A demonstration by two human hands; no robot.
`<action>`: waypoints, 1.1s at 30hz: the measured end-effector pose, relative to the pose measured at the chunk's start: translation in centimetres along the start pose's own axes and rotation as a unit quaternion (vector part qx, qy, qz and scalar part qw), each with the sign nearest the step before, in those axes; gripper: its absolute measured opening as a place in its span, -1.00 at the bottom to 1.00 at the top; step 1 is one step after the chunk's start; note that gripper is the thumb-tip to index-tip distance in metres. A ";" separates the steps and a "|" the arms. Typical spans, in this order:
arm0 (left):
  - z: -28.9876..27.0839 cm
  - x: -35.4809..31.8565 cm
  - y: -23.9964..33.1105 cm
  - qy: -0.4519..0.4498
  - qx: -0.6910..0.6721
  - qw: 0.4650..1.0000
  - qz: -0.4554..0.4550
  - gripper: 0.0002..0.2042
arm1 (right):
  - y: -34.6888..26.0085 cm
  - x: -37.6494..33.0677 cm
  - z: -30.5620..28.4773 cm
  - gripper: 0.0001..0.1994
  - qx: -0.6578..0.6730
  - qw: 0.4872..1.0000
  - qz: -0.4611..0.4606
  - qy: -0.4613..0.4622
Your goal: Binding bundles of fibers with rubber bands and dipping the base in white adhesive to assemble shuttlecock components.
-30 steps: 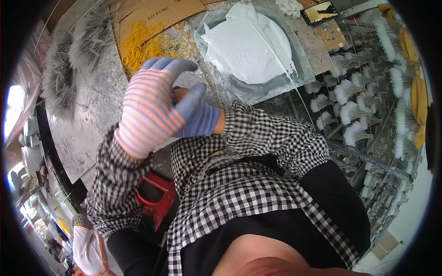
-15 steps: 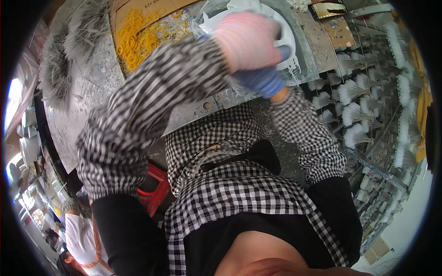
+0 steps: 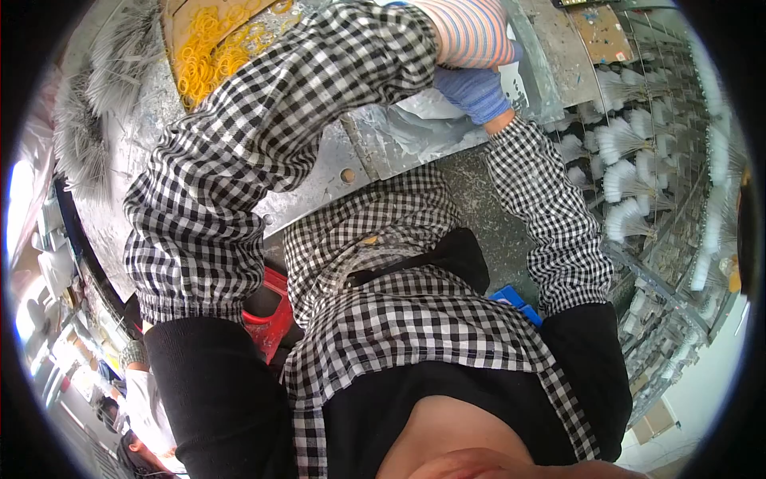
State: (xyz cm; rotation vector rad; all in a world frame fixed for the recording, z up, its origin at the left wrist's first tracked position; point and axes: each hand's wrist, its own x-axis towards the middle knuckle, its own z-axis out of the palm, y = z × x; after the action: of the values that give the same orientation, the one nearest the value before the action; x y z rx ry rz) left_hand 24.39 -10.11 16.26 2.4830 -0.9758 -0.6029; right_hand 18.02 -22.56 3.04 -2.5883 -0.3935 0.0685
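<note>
At the upper edge, my left hand (image 3: 472, 33) wears a pale glove with pink and blue stripes. It looks curled closed, but the frame edge cuts off its far side and what it holds is hidden. My right hand (image 3: 471, 89), in a blue glove, is just below, against the left one; its fingers are hidden behind it. Both hands are over a metal work surface (image 3: 319, 177) smeared with white and grey paste (image 3: 431, 105). White paste also shows to the right of the hands.
Yellow rubber bands (image 3: 209, 60) lie heaped at upper left, with bundles of grey bristles (image 3: 120, 60) beyond. White-tipped bristle brushes (image 3: 626, 136) hang on a rack at right. Below the table are a red stool (image 3: 271, 315) and a blue object (image 3: 516, 303). Another person (image 3: 148, 415) is at lower left.
Both hands have moved farther away, toward the top edge, and the view has shifted. The round white tub seen under them earlier is now mostly hidden. A blue object has come into view by my right elbow.
</note>
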 end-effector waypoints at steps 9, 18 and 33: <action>0.6 0.4 -0.3 0.033 -0.040 0.999 0.005 -0.56 | -0.9 0.5 -0.9 -0.43 0.010 1.000 0.017 -0.009; 0.5 0.7 -0.2 0.038 -0.049 0.998 -0.013 -0.55 | -1.3 0.7 -1.6 -0.39 0.032 0.998 0.046 -0.022; 1.9 0.8 0.4 0.056 -0.022 0.998 -0.025 -0.55 | -1.7 0.8 -1.3 -0.40 -0.033 0.991 0.056 -0.120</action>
State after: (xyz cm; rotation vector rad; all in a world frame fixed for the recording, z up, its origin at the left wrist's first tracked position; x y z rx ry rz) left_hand 23.72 -11.37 14.68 2.4789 -0.8516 -0.4891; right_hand 18.50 -21.52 5.01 -2.6733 -0.3402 0.4175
